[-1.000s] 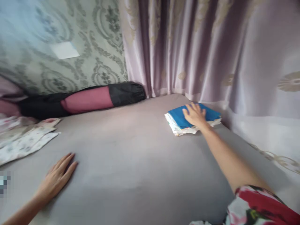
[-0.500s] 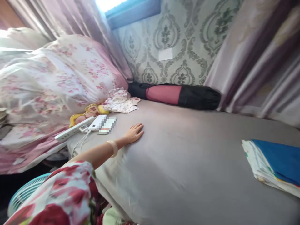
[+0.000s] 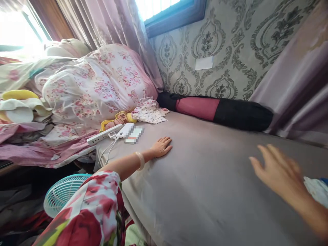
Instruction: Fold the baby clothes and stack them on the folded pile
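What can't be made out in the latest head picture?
Right hand, head view: blurred; contact with the grey sheet is unclear.
White and blue cloth, head view: cut off by the right edge.
Flat item beside the white device, head view: masked by pixelation.
Turquoise slatted object, head view: partly behind the floral sleeve.

The bed [image 3: 194, 191] wears a grey sheet, slightly wrinkled. Along its far side lies a black and red bag [image 3: 197, 108]. A crumpled cloth [image 3: 151, 115] lies at the far left corner; nearer, at the left edge, are a power strip [image 3: 101, 136] and a white device [image 3: 126, 131]. At right, a cloth pile [image 3: 317, 191] shows partly.
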`<state>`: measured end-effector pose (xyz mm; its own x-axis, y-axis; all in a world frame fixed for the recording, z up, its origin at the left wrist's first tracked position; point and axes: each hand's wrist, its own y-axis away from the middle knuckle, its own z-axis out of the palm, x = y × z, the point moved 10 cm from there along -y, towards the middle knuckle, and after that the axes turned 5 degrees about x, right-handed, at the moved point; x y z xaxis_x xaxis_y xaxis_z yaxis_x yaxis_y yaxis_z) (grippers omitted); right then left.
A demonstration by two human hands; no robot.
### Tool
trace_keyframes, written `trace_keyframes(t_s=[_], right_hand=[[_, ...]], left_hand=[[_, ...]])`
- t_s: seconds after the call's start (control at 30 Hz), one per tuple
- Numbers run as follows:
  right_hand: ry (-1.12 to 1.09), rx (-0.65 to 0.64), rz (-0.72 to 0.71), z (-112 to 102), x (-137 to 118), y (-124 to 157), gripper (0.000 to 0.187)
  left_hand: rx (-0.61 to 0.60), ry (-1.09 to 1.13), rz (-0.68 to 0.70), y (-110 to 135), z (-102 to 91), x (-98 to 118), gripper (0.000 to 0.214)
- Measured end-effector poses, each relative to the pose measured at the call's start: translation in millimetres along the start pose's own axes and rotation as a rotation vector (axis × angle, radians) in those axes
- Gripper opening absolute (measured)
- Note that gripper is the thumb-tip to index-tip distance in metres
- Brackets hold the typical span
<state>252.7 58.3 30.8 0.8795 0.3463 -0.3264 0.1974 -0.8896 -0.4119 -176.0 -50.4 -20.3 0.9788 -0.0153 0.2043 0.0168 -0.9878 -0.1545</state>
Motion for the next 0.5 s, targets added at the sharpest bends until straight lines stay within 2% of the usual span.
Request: trace_keyframes(t_s=[0.03, 0.1, 0.13, 0.2, 0.27, 0.33, 0.43, 0.5], right_hand=[[-0.005, 0.057, -0.119, 2.8, -45.7, -6.8, 0.069], [-0.015, -0.075, -0.185, 36.6, -106.1, -1.3, 0.072], [-0.015, -0.168, -0.209, 56.8, -127.2, 8.5, 0.075], [0.001, -0.265, -0.246, 87.0, -153.3, 30.5, 0.075], [0.021, -0.287, -0.243, 105.3, -161.2, 45.8, 0.07], [0.054, -0.262, -0.24, 113.6, -161.3, 52.2, 0.066], [0.11, -0.202, -0.269, 115.1, -161.1, 53.3, 0.066], [0.142, -0.17, -0.287, 113.0, -161.8, 53.2, 0.067]], left_hand=[[-0.003, -0.004, 0.002, -0.1, 0.1, 0.4, 0.061], [-0.006, -0.007, -0.002, 0.6, -0.1, 0.5, 0.06], [-0.006, -0.007, -0.004, 1.3, -0.3, 0.7, 0.06], [-0.008, 0.0, -0.004, 2.8, -0.8, 2.1, 0.06], [0.004, 0.027, -0.003, 2.0, -3.1, 3.5, 0.06], [0.041, 0.139, -0.038, -4.0, -9.0, -0.6, 0.055], [0.13, 0.465, -0.229, -21.4, -19.5, -31.3, 0.041], [0.193, 0.603, -0.358, -33.6, -26.5, -61.9, 0.044]])
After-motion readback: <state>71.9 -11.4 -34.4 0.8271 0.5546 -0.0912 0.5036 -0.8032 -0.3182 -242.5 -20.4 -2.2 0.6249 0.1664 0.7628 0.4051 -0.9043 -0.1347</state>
